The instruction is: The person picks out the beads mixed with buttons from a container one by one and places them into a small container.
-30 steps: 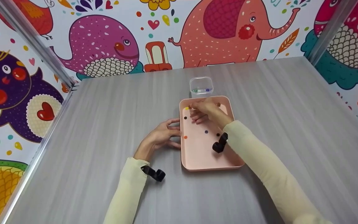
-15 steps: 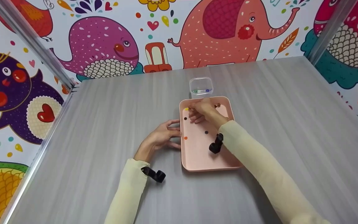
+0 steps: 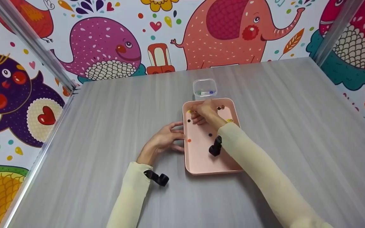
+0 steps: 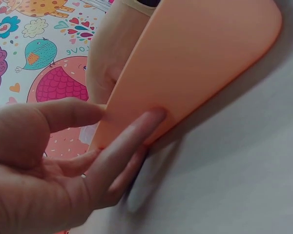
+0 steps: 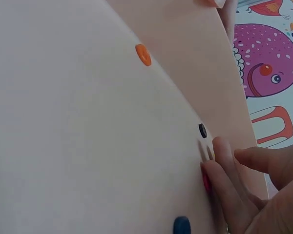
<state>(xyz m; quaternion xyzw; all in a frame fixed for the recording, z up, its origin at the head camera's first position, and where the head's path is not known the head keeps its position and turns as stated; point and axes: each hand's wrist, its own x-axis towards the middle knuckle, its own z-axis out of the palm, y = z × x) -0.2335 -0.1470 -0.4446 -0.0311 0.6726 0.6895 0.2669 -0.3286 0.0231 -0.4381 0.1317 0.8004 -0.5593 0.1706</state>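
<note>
In the head view a pink tray (image 3: 198, 158) lies on the table with small round buttons scattered in it. My left hand (image 3: 166, 137) rests against the tray's left wall, and in the left wrist view its extended fingers (image 4: 132, 131) touch that wall from outside. My right hand (image 3: 204, 110) reaches into the tray's far left corner. The right wrist view shows its fingertips low by the wall, near a black button (image 5: 202, 130) and a red button (image 5: 206, 181); no button shows between thumb and fingers. Elsewhere in the tray are an orange button (image 5: 143, 55) and a dark blue button (image 5: 182, 225).
A clear plastic box (image 3: 205, 87) with a few green and blue pieces stands just behind the tray. Yellow buttons (image 3: 229, 120) and a brown button (image 3: 222, 107) lie near the tray's right side. A patterned wall (image 3: 166, 28) closes the table's far edge.
My right wrist and forearm have swung left, uncovering yellow buttons at the tray's right side. The right fingertips stay by the far left corner. My left hand has barely moved.
</note>
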